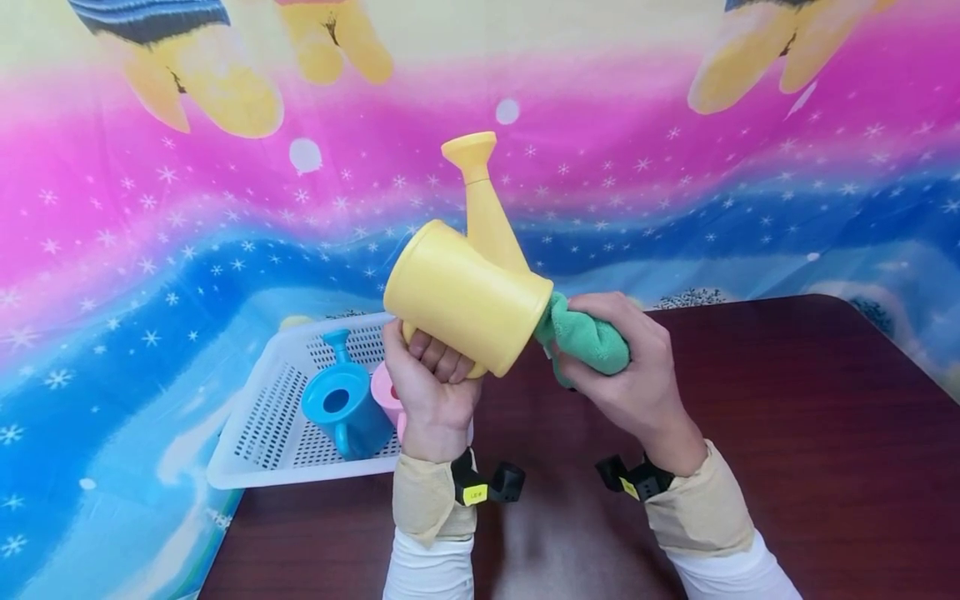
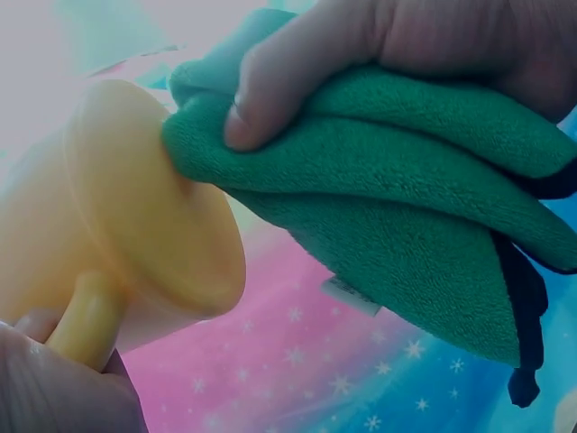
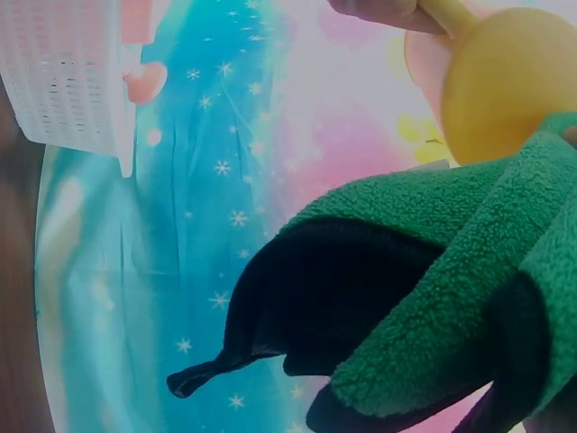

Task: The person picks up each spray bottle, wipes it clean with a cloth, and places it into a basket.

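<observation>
A yellow watering can [image 1: 465, 300] is held up over the table, lying nearly on its side with its spout pointing upward. My left hand [image 1: 431, 400] grips its handle, fingers curled round it. In my right hand [image 1: 637, 383] is a bunched green cloth [image 1: 592, 340], pinched between thumb and fingers. The cloth touches the can's round base [image 2: 171, 225], as the left wrist view shows. Loose folds with a dark edging [image 3: 334, 298] hang from the cloth in the right wrist view.
On the left of the dark wooden table [image 1: 787, 400] stands a white perforated basket [image 1: 255, 479]. It holds a blue watering can [image 1: 356, 417] and a pink one [image 1: 384, 390], partly hidden behind my left hand. A colourful patterned backdrop [image 1: 585, 183] hangs behind.
</observation>
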A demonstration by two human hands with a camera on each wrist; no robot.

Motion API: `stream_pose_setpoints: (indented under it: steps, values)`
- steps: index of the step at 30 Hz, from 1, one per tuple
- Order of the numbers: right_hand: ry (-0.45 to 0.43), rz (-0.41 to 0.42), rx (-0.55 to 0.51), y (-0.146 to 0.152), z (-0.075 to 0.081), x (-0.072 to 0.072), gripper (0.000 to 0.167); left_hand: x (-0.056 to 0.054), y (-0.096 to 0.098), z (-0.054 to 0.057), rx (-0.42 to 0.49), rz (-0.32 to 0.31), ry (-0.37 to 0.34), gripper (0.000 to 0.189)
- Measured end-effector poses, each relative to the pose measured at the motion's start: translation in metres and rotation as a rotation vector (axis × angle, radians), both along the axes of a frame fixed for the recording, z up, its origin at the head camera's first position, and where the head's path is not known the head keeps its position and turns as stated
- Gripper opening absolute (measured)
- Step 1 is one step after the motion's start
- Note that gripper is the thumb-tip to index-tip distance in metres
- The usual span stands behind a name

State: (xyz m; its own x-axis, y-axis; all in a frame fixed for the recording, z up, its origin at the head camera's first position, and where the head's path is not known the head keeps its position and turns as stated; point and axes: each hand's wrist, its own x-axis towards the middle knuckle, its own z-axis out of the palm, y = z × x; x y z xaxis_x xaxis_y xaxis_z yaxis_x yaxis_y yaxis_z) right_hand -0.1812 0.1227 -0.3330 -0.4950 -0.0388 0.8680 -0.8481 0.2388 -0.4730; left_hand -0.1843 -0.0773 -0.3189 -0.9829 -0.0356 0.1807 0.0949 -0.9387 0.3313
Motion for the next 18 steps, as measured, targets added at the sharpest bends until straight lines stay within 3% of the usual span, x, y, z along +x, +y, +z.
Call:
stream_pose_setpoints:
  steps: [6, 11, 14, 18]
  values:
    - [-0.116, -0.042, 0.078, 0.0016, -0.0028, -0.0002, 0.05, 0.0015, -0.0048, 0.0003, 0.01, -0.036, 0.054, 0.052]
    - [-0.14, -0.016, 0.199, 0.0005, -0.0041, -0.0009, 0.053, 0.0016, -0.0068, 0.0002, 0.047, -0.043, 0.095, 0.051]
    - [-0.139, 0.02, 0.266, -0.0007, -0.0037, -0.0003, 0.054, 0.0014, -0.0066, 0.0002, 0.068, -0.029, 0.102, 0.052]
    - [-0.17, 0.132, 0.308, -0.001, -0.0032, 0.0024, 0.055, 0.0012, -0.006, 0.0008, 0.067, 0.004, 0.109, 0.051]
